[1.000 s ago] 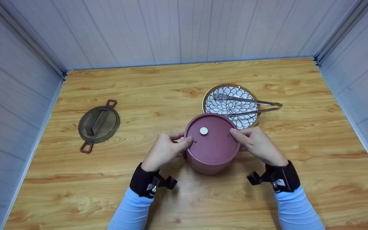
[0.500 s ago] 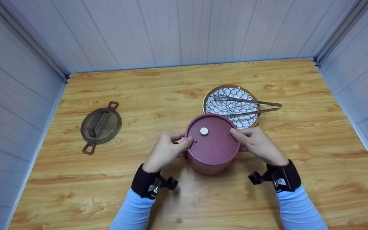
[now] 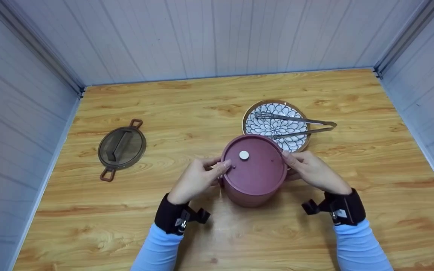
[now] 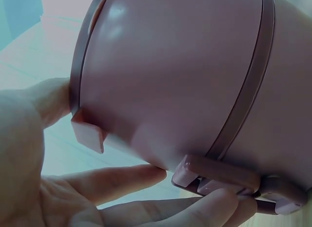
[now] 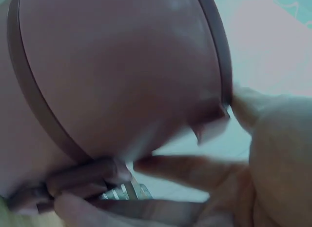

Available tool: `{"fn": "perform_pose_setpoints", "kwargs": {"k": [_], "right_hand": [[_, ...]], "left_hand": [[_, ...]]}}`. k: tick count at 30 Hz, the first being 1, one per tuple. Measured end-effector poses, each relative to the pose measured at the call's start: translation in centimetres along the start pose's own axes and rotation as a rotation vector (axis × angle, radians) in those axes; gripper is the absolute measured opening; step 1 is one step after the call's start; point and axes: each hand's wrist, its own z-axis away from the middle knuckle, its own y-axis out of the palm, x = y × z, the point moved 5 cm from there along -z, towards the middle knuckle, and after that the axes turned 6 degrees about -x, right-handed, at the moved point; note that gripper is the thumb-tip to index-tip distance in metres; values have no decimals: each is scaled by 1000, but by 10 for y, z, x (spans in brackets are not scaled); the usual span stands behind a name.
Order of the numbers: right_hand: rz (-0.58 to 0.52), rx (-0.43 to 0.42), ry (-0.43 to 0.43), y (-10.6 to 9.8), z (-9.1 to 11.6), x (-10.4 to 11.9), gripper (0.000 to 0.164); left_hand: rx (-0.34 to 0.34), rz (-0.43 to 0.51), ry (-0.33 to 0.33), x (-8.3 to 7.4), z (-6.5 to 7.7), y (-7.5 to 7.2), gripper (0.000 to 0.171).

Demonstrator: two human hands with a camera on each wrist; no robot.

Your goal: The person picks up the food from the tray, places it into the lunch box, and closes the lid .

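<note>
A maroon pot [image 3: 252,197] stands upright on the table, covered by a flat matching lid [image 3: 254,175] with a small white knob [image 3: 243,155]. My left hand [image 3: 198,177] grips its left side, the thumb on the lid's edge. In the left wrist view those fingers reach below to a side latch [image 4: 219,173]. On the opposite side my right hand [image 3: 313,171] holds the pot, thumb against the rim. The right wrist view, partly blurred, has its fingers [image 5: 190,171] by another latch [image 5: 87,175].
Behind the pot lies a petal-patterned plate [image 3: 273,130] with metal tongs [image 3: 303,119] across it, their joined end past its rim. To the left sits a round, dark, see-through lid-like piece [image 3: 123,150] with two brown loop handles. Panelled walls bound the wooden table [image 3: 187,98].
My right hand has shifted slightly right, its thumb sliding from the lid's top to the rim. The left hand stays about where it was. The whole head view has drifted a little.
</note>
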Motion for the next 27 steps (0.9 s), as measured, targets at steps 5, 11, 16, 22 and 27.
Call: {"fn": "perform_pose_setpoints", "kwargs": {"k": [5,11,16,22,27], "right_hand": [[33,130,-100,-3,3,-1,33],[92,146,-112,-6,4,-3,54],[105,129,-113,-5,2,-6,59],[111,122,-118,-1,-1,-7,57],[143,108,-131,0,-1,-9,54]], "left_hand": [[4,-12,-9,0,0,0,52],[31,-6,-1,0,0,0,52],[-22,-80,-46,2,-1,-19,57],[-205,-275,-87,10,-2,-78,49],[-345,-505,-77,21,-7,-143,47]]}}
